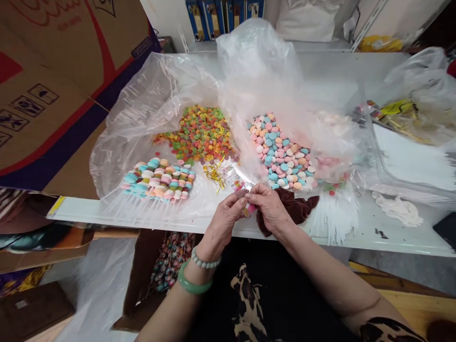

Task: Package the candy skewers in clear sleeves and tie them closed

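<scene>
My left hand (231, 209) and my right hand (267, 204) meet at the table's front edge. Both are closed, pinching a small clear candy wrapper with pink and yellow pieces (249, 209) showing below the fingers; its upper part is mostly hidden. Just beyond them lie printed clear wrappers (233, 176) and gold twist ties (214, 175). To the left, several candy skewers (160, 179) are stacked with white sticks pointing forward. Ring gummies (204, 135) fill an opened plastic bag, and pastel candies (281, 154) spill from another. A brown cloth (292, 206) sits beside my right hand.
White sticks (337, 213) are piled at the right front edge, near a crumpled white glove or tissue (397, 209). Farther right stands a clear plastic bin (379, 161). A large carton (71, 85) rises at left. Below the table, an open box holds finished-looking wrapped candies (171, 261).
</scene>
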Demonstrator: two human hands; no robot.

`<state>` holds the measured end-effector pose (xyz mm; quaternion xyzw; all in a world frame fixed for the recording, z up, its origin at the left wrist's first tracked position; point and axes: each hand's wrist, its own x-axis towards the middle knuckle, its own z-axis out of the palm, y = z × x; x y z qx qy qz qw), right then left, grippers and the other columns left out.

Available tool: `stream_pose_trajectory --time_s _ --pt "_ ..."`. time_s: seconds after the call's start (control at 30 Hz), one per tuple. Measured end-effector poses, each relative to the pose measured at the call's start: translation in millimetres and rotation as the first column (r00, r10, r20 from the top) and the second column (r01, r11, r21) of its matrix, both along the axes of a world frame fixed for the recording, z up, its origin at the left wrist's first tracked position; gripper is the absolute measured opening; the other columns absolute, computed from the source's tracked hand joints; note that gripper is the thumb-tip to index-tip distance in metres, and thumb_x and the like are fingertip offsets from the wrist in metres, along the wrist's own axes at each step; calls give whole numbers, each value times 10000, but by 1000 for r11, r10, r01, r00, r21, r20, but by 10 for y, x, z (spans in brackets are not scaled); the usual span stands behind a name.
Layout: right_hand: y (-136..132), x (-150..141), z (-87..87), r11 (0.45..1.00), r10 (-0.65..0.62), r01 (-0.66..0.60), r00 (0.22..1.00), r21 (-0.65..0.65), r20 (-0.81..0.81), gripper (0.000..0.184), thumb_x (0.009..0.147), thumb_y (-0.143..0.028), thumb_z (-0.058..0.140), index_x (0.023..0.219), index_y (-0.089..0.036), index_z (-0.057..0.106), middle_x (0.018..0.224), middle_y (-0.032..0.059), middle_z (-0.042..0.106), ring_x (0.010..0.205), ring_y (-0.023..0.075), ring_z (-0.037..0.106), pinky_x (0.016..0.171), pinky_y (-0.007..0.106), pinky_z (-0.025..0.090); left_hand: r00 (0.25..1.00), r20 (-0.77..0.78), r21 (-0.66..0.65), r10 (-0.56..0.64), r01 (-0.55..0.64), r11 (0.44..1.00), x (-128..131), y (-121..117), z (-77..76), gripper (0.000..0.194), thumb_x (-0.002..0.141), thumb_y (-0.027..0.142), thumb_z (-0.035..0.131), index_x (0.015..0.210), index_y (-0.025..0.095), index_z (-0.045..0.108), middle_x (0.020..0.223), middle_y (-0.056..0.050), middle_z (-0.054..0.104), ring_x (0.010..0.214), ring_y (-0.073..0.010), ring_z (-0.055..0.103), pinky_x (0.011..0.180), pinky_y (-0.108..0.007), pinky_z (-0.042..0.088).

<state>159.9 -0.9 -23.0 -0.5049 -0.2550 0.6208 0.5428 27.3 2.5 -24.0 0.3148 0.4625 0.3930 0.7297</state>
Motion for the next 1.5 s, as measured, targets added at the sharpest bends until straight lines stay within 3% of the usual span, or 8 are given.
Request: stream_pose_trajectory --time_s 0.13,0.27,0.53,0.9,1.13,1.23,1.37,1.5 --pt "-50 -166 -63 995 99 -99 994 0 38 259 604 -324 777 681 -199 564 592 -55 566 558 104 503 565 237 402 963 73 -51 260 -256 965 -40 31 -54 343 552 359 879 782 140 751 784 -45 698 693 -121 596 644 -236 461" --pt "-23 -287 -148 977 215 -215 974 3 66 236 585 -303 772 720 -198 609 623 -44 600 590 114 522 610 253 420 923 119 -105 366 -355 929 -212 17 -118 318 517 299 890 745 135 740 739 -22 673 662 -110 585 616 -228 449" --pt "-29 -501 -246 911 411 -402 865 -94 289 240 706 -413 652 634 -197 576 518 -45 519 480 99 445 490 233 353 964 112 -189 240 -216 958 -633 -113 -192 369 581 381 875 788 99 756 753 -68 705 646 -141 614 639 -265 471" --pt "39 -889 -223 869 472 -490 776 -71 418 261 688 -420 678 653 -210 527 551 -63 479 530 104 430 514 230 339 831 215 -125 513 -497 859 -838 -70 -222 275 561 323 883 680 142 713 684 -7 676 626 -93 579 616 -210 460" --pt "118 -918 -174 784 602 -602 681 -150 417 258 736 -423 605 618 -209 521 525 -41 505 499 115 444 509 243 344 871 230 -174 434 -402 899 -1030 -68 -284 366 647 433 829 829 132 727 730 -19 662 624 -115 589 584 -238 468" --pt "135 -939 -178 804 543 -584 642 -114 542 193 680 -371 681 694 -211 574 598 -50 532 573 117 460 549 233 345 857 160 -161 489 -466 870 -986 -69 -292 330 530 328 894 684 113 696 640 -1 630 592 -93 556 594 -221 452" --pt "133 -1003 -153 873 439 -484 722 -62 534 244 636 -358 708 638 -214 511 590 -66 470 596 116 426 574 234 342 827 186 -131 531 -515 847 -852 -72 -221 311 474 296 902 567 133 653 577 18 597 559 -83 523 575 -222 429" --pt "108 -947 -118 847 483 -527 705 -71 518 298 697 -387 653 551 -205 468 551 -55 412 586 116 396 567 243 314 843 201 -118 499 -485 867 -884 -88 -204 302 516 349 887 651 140 716 644 -1 634 577 -88 526 595 -237 428"
